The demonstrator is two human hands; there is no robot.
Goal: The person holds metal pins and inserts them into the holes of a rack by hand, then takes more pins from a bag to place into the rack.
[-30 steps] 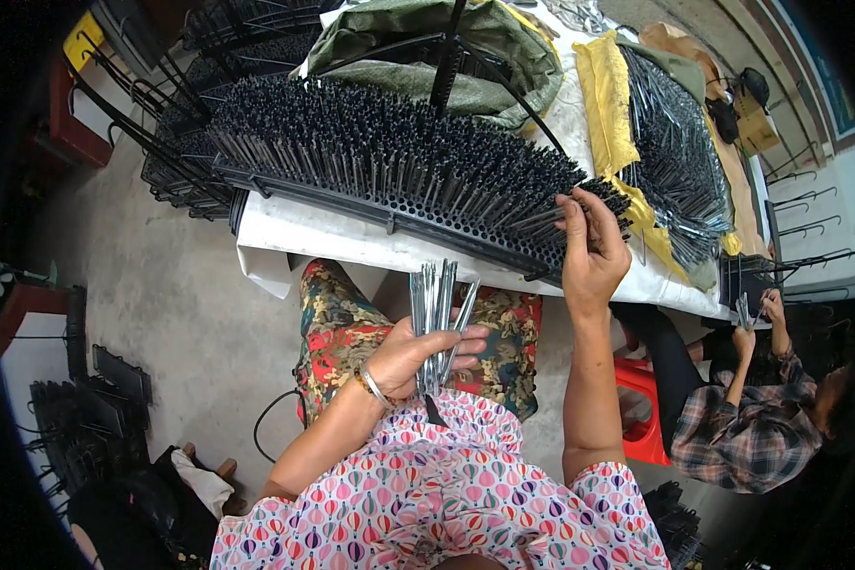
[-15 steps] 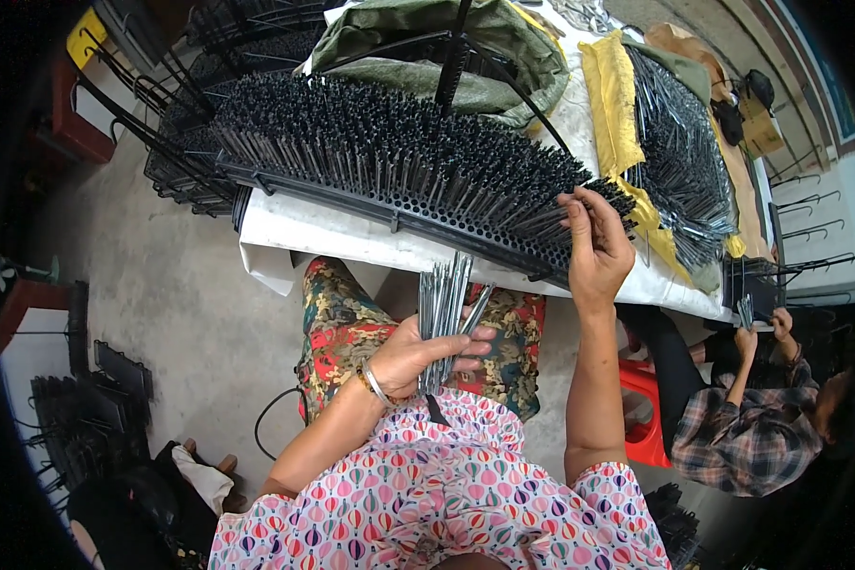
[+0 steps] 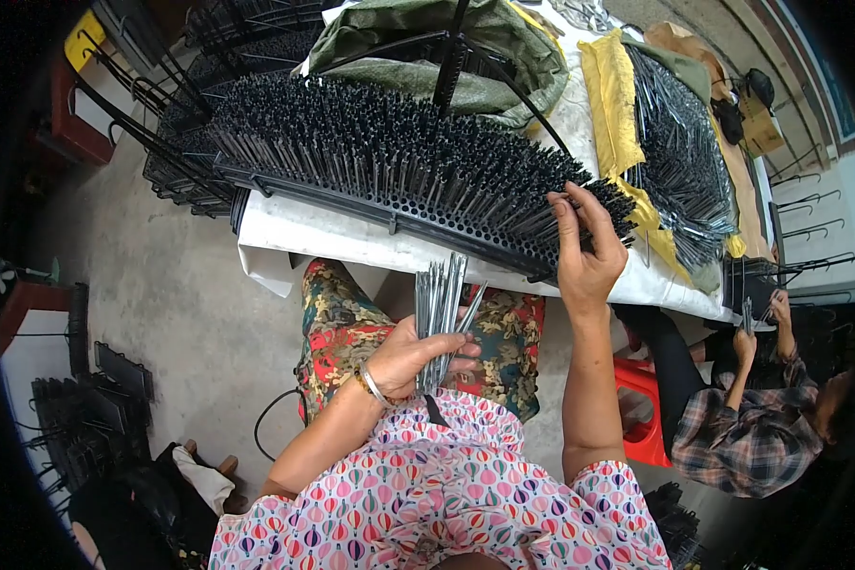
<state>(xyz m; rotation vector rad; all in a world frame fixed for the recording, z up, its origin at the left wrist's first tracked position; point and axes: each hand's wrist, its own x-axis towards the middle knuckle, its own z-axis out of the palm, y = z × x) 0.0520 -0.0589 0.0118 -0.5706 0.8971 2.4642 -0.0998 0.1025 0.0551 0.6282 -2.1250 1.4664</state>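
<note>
My left hand [image 3: 410, 357] is wrapped round a bundle of thin grey metal rods [image 3: 437, 296], held upright above my lap. A few of them fan out to the right. Beyond it, a long black perforated rack [image 3: 347, 205] stands slantwise on the table, densely filled with dark upright rods [image 3: 370, 142]. Along its near edge a row of bare holes shows. My right hand [image 3: 591, 258] is at the rack's right end, thumb and forefinger closed in a pinch among the rod tops. Whatever lies between those fingertips is too small to make out.
White sheeting [image 3: 332, 236] covers the table. Behind the rack sits an open green sack [image 3: 532, 71]; to the right, a yellow-edged sack [image 3: 610, 104] holds many loose rods [image 3: 679, 157]. A co-worker in a plaid shirt [image 3: 750, 427] sits at right, near a red stool [image 3: 636, 408].
My right hand has shifted slightly left along the rack. My left hand and its bundle have barely moved. The co-worker's far hand has moved a little up.
</note>
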